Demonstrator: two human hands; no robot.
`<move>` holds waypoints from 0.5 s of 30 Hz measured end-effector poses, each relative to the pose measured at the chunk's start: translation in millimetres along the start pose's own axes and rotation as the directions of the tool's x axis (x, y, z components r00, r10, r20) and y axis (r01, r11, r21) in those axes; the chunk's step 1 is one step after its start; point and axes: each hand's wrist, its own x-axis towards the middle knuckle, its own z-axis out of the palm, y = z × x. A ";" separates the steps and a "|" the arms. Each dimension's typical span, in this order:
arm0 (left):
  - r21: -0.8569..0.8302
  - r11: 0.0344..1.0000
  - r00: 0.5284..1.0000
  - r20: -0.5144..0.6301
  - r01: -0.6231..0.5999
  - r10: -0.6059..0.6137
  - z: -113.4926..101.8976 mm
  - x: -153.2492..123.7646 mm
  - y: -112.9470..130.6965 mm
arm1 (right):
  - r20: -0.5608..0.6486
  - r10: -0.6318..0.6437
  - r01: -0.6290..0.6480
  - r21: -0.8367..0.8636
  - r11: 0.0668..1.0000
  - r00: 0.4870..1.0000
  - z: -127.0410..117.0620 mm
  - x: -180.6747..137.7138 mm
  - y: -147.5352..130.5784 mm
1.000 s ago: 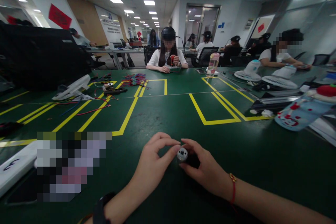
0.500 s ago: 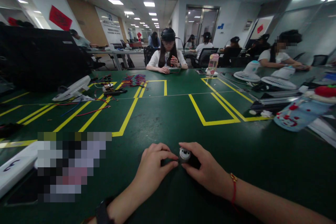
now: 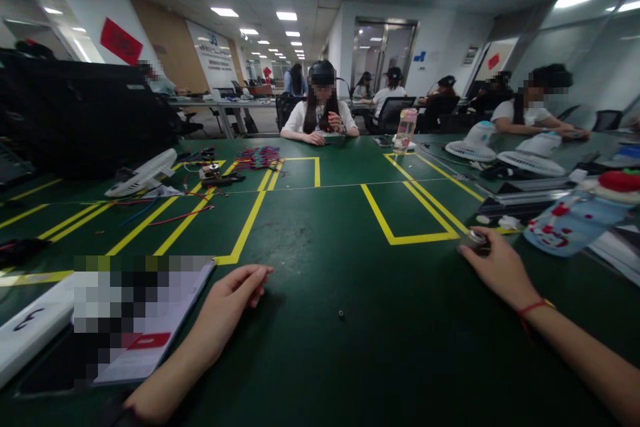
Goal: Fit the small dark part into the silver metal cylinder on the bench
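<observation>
At the right, my right hand [image 3: 500,267] grips a small silver cylinder [image 3: 477,237] between thumb and fingers, beside the corner of a yellow tape outline. The cylinder is partly covered by the fingers. My left hand [image 3: 233,297] is over the table at the left, thumb against its curled fingers, with nothing visible in it. Between the two hands, a tiny dark ring-shaped part [image 3: 341,314] lies alone on the green table [image 3: 380,353], touched by neither hand.
Near my left forearm lie a white power strip [image 3: 30,333] and a partly blurred sheet [image 3: 187,300]. Wires [image 3: 257,159] and a white fan [image 3: 143,173] lie farther left. A blue cup [image 3: 575,220] stands right. Across the table sits a person [image 3: 320,113].
My right hand has moved right and away from me with the silver cylinder. My left hand has drawn back to the left, its fingers now curled. The tiny ring-shaped part has come into view.
</observation>
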 end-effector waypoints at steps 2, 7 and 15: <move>-0.027 1.000 1.000 -0.007 -0.002 0.002 1.3 0.1 -2.6 | -0.047 -0.029 0.024 -0.093 0.995 0.998 -0.1 2.7 5.9; 0.024 1.000 1.000 0.008 -0.011 0.011 4.9 -1.3 0.3 | -0.106 -0.302 0.268 -0.253 0.929 0.947 -2.0 -32.2 -67.1; 0.125 0.992 1.000 0.015 -0.023 0.021 0.2 -4.1 -1.1 | 0.402 -0.713 0.594 0.394 0.701 0.575 28.5 -103.9 -196.4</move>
